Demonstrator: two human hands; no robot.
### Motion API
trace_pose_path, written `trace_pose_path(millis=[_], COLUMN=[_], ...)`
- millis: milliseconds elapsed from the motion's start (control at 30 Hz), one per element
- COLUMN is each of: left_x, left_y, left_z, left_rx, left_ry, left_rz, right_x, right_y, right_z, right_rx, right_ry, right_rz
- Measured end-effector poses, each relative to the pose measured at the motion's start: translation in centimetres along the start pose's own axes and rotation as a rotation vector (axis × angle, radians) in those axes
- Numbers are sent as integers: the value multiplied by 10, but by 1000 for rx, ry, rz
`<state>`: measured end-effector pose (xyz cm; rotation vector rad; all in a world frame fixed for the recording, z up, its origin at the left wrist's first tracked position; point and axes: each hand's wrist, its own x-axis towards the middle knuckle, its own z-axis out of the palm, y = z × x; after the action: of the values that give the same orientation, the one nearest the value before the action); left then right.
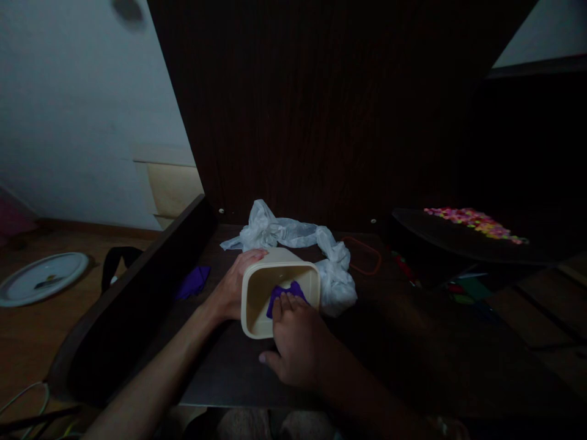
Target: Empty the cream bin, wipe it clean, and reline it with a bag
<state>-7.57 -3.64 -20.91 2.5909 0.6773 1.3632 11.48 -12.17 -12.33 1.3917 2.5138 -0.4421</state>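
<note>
A cream plastic container lies tipped on the dark desk, its rounded rectangular mouth facing me. My left hand grips it from the left side, with the fingers over its top and the far fingertips partly hidden. My right hand reaches into the mouth and presses a crumpled purple cloth against the inner wall. The fingers of that hand lie on the cloth, while its thumb sticks out below the rim. Behind and right of the container is a knotted white plastic bag.
Another purple cloth lies folded left of the container. An orange loop rests near the back. A raised board edges the desk's left side. Pink and yellow beads or flowers sit on a dark ledge to the right. A white lid is on the floor.
</note>
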Motion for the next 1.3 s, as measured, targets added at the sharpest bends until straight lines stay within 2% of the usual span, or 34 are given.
trace_pose_path(millis=[200,400,700,833,1033,1167,1300], left_x=[-1,0,-3,-6,-9,-8,-5], left_y=[-2,-2,-7,-10,-11,-7,-4], left_z=[1,2,5,6,5,2,1], left_rx=[-12,-20,-5,-33,-74,-51,-34], left_ry=[23,31,49,69,72,25,26], left_rz=[43,58,53,8,-53,-69,-28], right_x=[26,40,49,34,-6,-27,-44], right_y=[4,11,7,5,3,3,8], right_z=[4,4,12,10,9,8,0], right_rx=[13,158,192,164,177,142,165], right_ry=[-8,-49,81,124,204,156,120], right_rz=[1,-93,-283,-344,-424,-356,-338])
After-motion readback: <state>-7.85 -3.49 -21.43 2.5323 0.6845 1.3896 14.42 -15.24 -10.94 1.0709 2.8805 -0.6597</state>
